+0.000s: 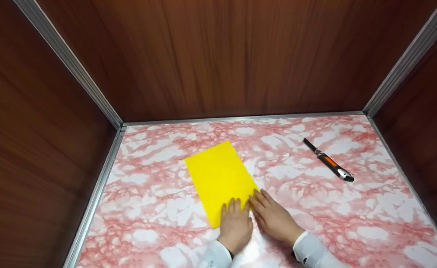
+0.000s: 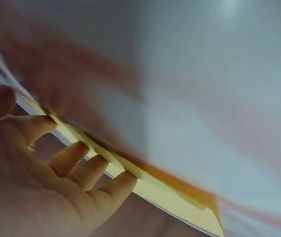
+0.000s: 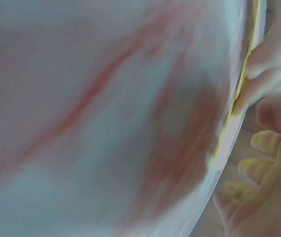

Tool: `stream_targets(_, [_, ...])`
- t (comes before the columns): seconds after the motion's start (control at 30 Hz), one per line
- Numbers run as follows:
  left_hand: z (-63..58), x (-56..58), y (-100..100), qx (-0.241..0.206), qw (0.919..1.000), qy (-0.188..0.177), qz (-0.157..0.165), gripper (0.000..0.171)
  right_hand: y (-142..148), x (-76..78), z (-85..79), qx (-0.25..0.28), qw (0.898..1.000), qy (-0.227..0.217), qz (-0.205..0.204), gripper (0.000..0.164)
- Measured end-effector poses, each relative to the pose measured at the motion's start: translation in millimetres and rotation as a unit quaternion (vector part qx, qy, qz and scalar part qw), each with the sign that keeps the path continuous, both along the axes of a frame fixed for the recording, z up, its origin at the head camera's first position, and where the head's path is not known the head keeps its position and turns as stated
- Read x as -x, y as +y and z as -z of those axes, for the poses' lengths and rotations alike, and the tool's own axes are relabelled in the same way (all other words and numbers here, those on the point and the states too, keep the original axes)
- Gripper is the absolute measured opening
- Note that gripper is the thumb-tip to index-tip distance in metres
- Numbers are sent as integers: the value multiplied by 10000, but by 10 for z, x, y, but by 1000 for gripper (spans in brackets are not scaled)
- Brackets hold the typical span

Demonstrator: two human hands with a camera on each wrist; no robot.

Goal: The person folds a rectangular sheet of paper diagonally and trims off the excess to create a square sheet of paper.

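A yellow sheet of paper point(image 1: 218, 175) lies slantwise on the pink-and-white marbled table. My left hand point(image 1: 236, 224) rests on its near edge, fingers extended over the paper. In the left wrist view, the fingertips point(image 2: 125, 178) of that hand press along the edge of the yellow paper point(image 2: 175, 192). Close beside it, my right hand point(image 1: 275, 219) touches the sheet's near right corner with fingers stretched forward. The right wrist view has the right hand point(image 3: 263, 182) at its lower right, near the yellow strip of paper edge point(image 3: 224, 140).
A black cutter-like tool with an orange panel point(image 1: 330, 161) lies on the table point(image 1: 289, 173) to the right, apart from both hands. Brown wood-grain panels point(image 1: 241, 59) enclose the back and sides, with metal rails point(image 1: 80, 70) along the corners and table edges.
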State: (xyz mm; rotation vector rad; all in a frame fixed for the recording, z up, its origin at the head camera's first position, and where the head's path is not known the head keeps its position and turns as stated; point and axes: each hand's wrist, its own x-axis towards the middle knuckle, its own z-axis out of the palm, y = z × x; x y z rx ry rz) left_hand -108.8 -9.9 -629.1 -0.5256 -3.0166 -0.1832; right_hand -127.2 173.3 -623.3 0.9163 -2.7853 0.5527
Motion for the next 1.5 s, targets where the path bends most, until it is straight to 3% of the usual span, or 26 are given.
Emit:
stream_targets(0.13, [-123,-67,106,265,9976,-373,525,51,-50,-7,10,-223,9995,-200,20,50])
stream_targets(0.27, [-249,-20,18,293,9915,-933,863,54,-1,8,25,-519,9979,-348,169,53])
stream_targets(0.47, [-282,177,-357,169,9863,-1495,676,69,154,45,24,-569,9949,-811,179,59])
stream_targets(0.63, [-274,347,-718,95,9862,-1557,546,82,409,76,25,-525,9912,-1211,5,60])
stream_targets(0.77, [-250,392,-848,-129,9858,-1576,570,87,628,100,11,-477,9878,-1480,-7,60])
stream_targets(0.93, [-202,351,-751,-90,9875,-1477,537,89,741,89,-7,-274,9904,-1349,148,64])
stream_targets(1.3, [-181,213,-412,570,9919,-1135,-98,87,643,50,-13,-525,9860,-1572,181,105])
stream_targets(1.5, [-180,182,-392,181,9931,-1154,24,90,644,62,5,-757,9819,-1728,136,118])
